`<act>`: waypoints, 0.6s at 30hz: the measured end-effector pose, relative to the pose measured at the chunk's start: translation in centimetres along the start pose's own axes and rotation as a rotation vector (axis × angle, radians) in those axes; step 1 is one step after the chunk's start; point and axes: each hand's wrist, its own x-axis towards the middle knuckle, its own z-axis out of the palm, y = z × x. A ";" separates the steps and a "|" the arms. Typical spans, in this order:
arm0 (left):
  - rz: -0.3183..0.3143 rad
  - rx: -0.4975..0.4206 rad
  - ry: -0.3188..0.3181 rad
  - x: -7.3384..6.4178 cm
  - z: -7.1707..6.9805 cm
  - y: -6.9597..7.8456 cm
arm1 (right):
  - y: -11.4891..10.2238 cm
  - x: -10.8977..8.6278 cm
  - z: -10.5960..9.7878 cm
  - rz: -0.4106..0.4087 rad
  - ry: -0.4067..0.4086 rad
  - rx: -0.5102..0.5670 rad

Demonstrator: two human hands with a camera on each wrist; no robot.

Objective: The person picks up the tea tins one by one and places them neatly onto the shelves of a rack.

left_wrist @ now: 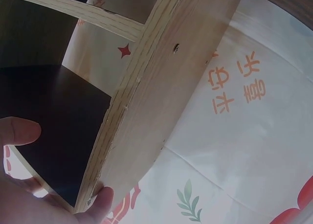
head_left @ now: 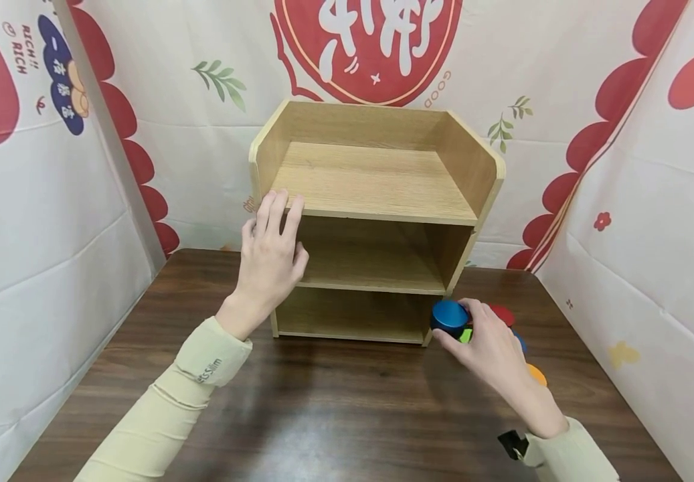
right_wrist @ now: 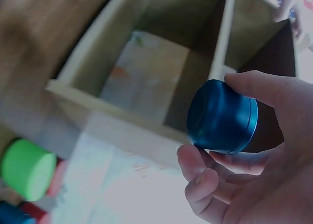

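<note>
A light wooden shelf (head_left: 377, 217) with two openings under a railed top stands on the table. My left hand (head_left: 270, 251) rests at its upper left front corner, the fingers spread over the top board's edge. In the left wrist view, one finger touches the outer face of the side panel (left_wrist: 146, 111), while the thumb lies in front of the dark opening. My right hand (head_left: 494, 345) holds a small blue cylindrical canister (right_wrist: 220, 116) between thumb and fingers. The canister is metallic, with a seam near one end, in front of the shelf's lower right corner.
Beside and behind the right hand are a green cylinder (right_wrist: 29, 169), a red one (head_left: 503, 314) and an orange round piece (head_left: 537, 375); blue pieces show there too. Dark wood table (head_left: 334, 408). Printed cloth (head_left: 166, 80) hangs behind and at both sides.
</note>
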 end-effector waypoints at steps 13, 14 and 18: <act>-0.009 -0.006 0.009 -0.1 -0.1 -0.1 | -6.2 4.2 -3.6 -0.175 0.035 0.065; -0.007 -0.009 0.016 0.0 -0.1 -0.2 | -6.6 4.5 -3.9 -0.194 0.047 0.070; 0.002 -0.023 0.035 0.3 0.0 -0.2 | -8.1 5.8 -5.0 -0.267 0.095 0.093</act>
